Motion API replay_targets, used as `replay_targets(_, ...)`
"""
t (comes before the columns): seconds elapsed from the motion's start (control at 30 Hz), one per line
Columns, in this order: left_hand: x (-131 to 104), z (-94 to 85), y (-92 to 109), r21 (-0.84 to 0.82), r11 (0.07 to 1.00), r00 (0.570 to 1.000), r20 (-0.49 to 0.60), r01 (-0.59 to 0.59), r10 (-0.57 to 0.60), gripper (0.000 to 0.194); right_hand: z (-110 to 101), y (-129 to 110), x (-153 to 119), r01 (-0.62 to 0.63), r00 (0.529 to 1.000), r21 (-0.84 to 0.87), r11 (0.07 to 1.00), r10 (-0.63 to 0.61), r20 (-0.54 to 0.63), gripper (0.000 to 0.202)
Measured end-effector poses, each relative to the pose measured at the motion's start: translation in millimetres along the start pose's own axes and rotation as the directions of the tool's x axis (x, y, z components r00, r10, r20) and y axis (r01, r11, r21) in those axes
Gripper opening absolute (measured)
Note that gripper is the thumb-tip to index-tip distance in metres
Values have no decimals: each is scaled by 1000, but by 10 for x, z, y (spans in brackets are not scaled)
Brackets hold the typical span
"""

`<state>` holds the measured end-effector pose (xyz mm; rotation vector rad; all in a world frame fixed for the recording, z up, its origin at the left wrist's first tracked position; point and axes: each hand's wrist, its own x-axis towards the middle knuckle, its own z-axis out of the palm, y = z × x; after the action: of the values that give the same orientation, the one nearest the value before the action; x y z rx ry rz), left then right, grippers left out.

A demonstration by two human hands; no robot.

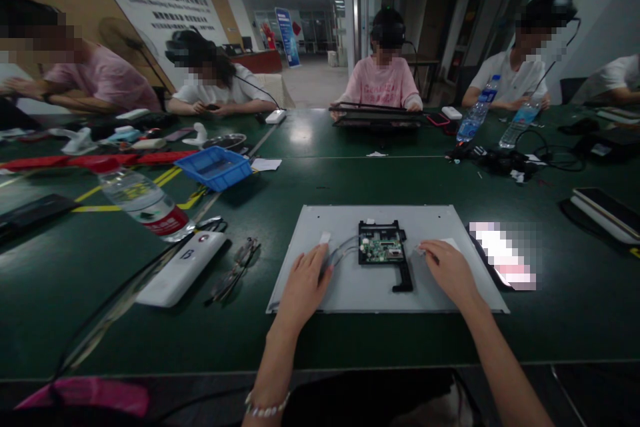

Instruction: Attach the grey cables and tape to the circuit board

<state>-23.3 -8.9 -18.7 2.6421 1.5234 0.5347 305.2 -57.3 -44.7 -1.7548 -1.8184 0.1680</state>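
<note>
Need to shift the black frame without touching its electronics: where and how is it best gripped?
I'd pinch the black frame's bare leg with the right hand, coming in from the right. It juts from the frame's near right corner, clear of the green circuit board, while wires leave the left side.

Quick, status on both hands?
Left hand: open, resting at the grey panel.
Right hand: closed, fingertips apparently pinching a small pale piece, too small to identify.

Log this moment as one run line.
Left hand: over gray panel, beside cables | Right hand: pinching small pale item | Between hands: circuit board in black frame | Left of panel: white device
</note>
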Motion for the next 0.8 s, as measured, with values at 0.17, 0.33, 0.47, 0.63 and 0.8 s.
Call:
replay_targets(0.17,43,-27,45,54,998,1000,-19,21,-20,38,28,36,-1,4,1000,-2,1000,-4,-1,30)
replay_targets(0.33,187,-130,123,58,998,999,-38,4,-1,33,27,44,0,6,1000,5,1000,-6,-8,30)
replay_targets(0.47,557,-187,311,-1,988,988,-3,-156,156,29,13,23,2,7,1000,20,1000,-7,-20,30)
replay_targets(0.63,1119,-18,541,25,976,969,122,-217,213,22,-14,11,7,-9,1000,22,1000,9,-17,30)
replay_targets(0.8,1349,177,563,63,971,956,200,-229,213,20,-23,-3,15,-15,1000,26,1000,15,-5,31)
